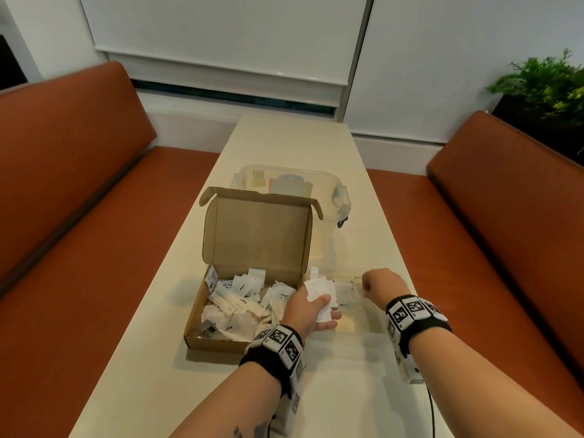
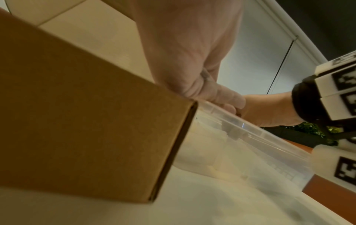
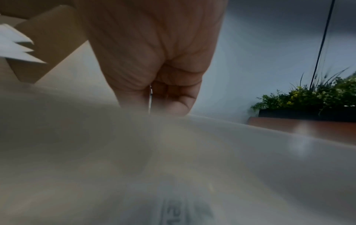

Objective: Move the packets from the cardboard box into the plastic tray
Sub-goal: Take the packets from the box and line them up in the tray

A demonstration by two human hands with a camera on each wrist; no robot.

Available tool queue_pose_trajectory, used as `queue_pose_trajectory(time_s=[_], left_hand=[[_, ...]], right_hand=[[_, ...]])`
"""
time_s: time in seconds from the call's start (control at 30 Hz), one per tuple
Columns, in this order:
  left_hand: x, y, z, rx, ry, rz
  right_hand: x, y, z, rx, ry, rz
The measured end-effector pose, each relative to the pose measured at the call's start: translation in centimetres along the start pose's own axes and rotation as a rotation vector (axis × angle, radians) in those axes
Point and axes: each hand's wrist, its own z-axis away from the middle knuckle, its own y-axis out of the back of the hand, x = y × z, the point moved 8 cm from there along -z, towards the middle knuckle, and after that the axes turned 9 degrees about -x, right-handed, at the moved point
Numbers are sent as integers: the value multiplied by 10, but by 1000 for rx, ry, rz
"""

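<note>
Over the seam where the cardboard box [image 1: 252, 298] meets the clear plastic tray [image 1: 363, 327], the left hand [image 1: 308, 311] holds a small bunch of white packets [image 1: 319, 292], thumb pressed on top of them and fingers curled beneath, so the bunch sits just past the box's right wall and above the tray's near-left part. Beside it, the right hand [image 1: 380, 290] is curled at the tray's far rim; the right wrist view shows its fingers folded with a thin clear edge between thumb and fingers, which appears to be the tray's rim, so it grips the tray. From the left wrist camera the box's brown wall [image 2: 86, 121] fills the left of the picture, with the tray's transparent wall [image 2: 250, 152] touching or just beside its corner. More packets lie heaped loose in the box [image 1: 240, 308], some printed Sugar or Pepper, and a few lie in the tray [image 1: 343, 303]. Its lid stands upright at the back. Behind the lid sits a clear lidded container [image 1: 284, 181] with pale items inside. All of it rests on a long cream table [image 1: 331, 390] between two rust-brown upholstered benches [image 1: 79, 200]. White blinds [image 1: 237, 42] cover the window at the table's far end, and a green plant [image 1: 546, 86] in a dark planter stands behind the right bench.
</note>
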Motion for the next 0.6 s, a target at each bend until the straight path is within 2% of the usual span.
queue_pose_trajectory(time_s=[0.33, 0.47, 0.53, 0.6], left_hand=[[1, 0, 1, -25, 2, -20], [2, -1, 1, -41, 7, -11], [2, -1, 1, -43, 5, -5], [3, -1, 1, -44, 5, -9]], right_hand=[[-3, 0, 4, 61, 35, -95], [-12, 20, 15, 161, 129, -396], [-23, 27, 23, 153, 211, -573], [-35, 28, 31, 85, 283, -730]])
